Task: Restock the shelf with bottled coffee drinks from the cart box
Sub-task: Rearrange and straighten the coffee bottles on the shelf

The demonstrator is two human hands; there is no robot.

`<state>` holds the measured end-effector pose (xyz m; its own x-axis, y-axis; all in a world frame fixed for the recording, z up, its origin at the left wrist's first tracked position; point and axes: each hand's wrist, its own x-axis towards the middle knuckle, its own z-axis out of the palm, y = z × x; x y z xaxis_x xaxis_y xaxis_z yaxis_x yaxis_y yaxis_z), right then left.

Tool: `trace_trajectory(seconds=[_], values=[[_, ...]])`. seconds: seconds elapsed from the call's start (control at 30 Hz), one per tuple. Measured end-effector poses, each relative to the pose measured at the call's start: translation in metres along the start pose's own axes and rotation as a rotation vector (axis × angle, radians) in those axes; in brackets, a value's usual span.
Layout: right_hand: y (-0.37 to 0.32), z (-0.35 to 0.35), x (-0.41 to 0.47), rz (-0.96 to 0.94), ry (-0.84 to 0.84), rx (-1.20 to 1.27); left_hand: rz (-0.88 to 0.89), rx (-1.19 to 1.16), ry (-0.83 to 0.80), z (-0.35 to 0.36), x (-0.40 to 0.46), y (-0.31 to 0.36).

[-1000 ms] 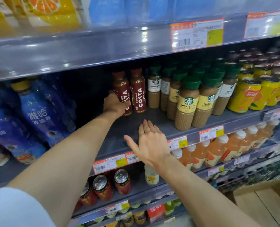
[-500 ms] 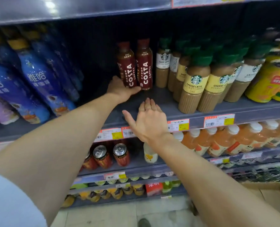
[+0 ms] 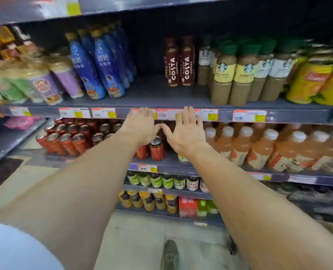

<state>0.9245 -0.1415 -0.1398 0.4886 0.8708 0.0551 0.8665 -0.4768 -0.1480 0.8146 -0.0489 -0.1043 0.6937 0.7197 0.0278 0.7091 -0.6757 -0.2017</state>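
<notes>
Both hands empty, fingers spread: left hand [image 3: 142, 126] and right hand [image 3: 187, 131] near shelf edge [image 3: 122, 112], two Costa bottles [image 3: 179, 63] upright above

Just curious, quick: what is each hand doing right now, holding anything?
Left hand: open, fingers spread, holding nothing, in front of the shelf edge.
Right hand: open, fingers spread, holding nothing.
</notes>
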Motion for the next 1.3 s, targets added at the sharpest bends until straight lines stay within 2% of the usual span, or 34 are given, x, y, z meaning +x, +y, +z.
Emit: trace_trajectory(seconds=[0.13,0.3,0.43,0.6,0.7,0.83,0.97,1.1,1.3], values=[[0.031,0.008,-0.095,-0.042,-0.033,-0.011,-0.013,-0.066,-0.083,0.017,-0.088,0.054],[0.100,-0.008,-0.206,-0.009,-0.175,-0.103,-0.027,-0.159,-0.267,0.020,-0.169,0.122],[0.157,-0.030,-0.258,0.078,-0.210,-0.113,0.092,-0.187,-0.267,-0.015,-0.191,0.193],[0.223,-0.036,-0.294,0.157,-0.171,-0.134,0.265,-0.245,-0.193,-0.054,-0.194,0.287],[0.273,-0.045,-0.319,0.267,-0.134,-0.012,0.352,-0.231,-0.182,-0.065,-0.192,0.339],[0.354,-0.057,-0.344,0.405,-0.147,0.032,0.422,-0.211,-0.143,-0.063,-0.171,0.411],[0.449,-0.058,-0.357,0.508,-0.142,0.069,0.499,-0.217,-0.169,-0.063,-0.152,0.504],[0.544,-0.045,-0.361,0.562,-0.185,0.101,0.537,-0.166,-0.273,-0.048,-0.130,0.600],[0.651,-0.013,-0.361,0.544,-0.320,0.170,0.593,-0.135,-0.337,-0.024,-0.099,0.724]])
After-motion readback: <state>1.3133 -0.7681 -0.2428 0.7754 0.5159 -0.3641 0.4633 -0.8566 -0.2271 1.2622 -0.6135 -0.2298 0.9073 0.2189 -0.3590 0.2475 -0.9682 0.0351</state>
